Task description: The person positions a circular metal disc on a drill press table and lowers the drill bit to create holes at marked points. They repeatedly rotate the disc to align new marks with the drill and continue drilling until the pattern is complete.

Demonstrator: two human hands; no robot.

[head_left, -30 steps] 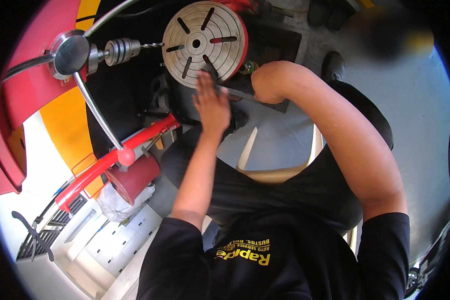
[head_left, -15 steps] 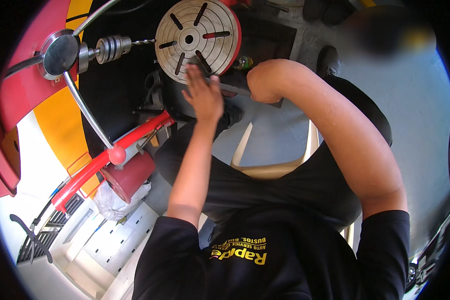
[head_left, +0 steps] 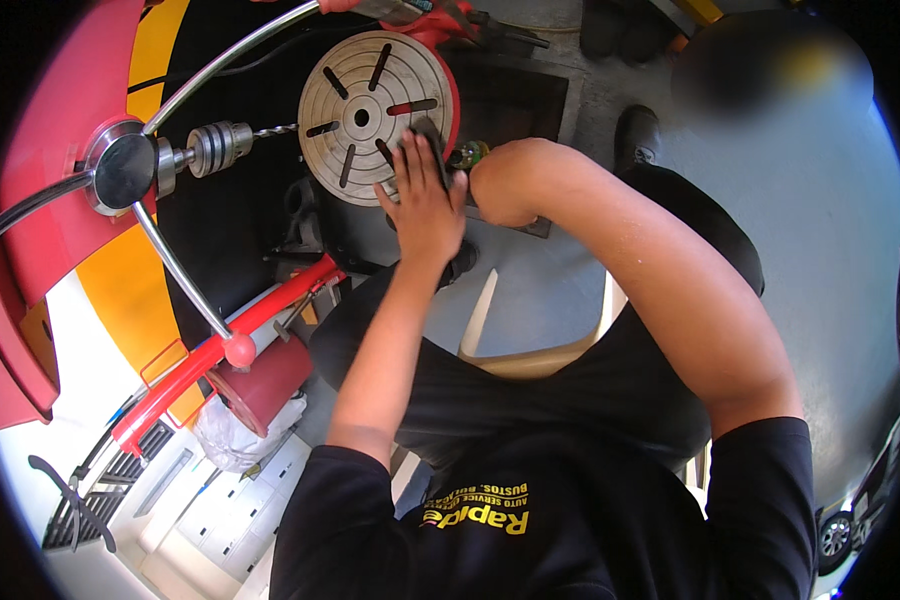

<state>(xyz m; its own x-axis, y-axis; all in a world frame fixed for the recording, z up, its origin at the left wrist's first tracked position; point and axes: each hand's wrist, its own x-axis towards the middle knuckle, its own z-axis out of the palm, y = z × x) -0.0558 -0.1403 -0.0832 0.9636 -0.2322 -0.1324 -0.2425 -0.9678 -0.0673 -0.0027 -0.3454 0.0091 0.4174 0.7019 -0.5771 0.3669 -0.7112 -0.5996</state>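
Left hand (head_left: 430, 220), its fingers (head_left: 413, 165) stretched nearly straight, lies against a dark bar (head_left: 437, 150) at the round plate's (head_left: 382, 120) right edge, farther right than moments ago. The bar slants far left to near right. The right hand (head_left: 503, 185) curls, its hold hidden. Open floor (head_left: 820, 220) spreads rightward.
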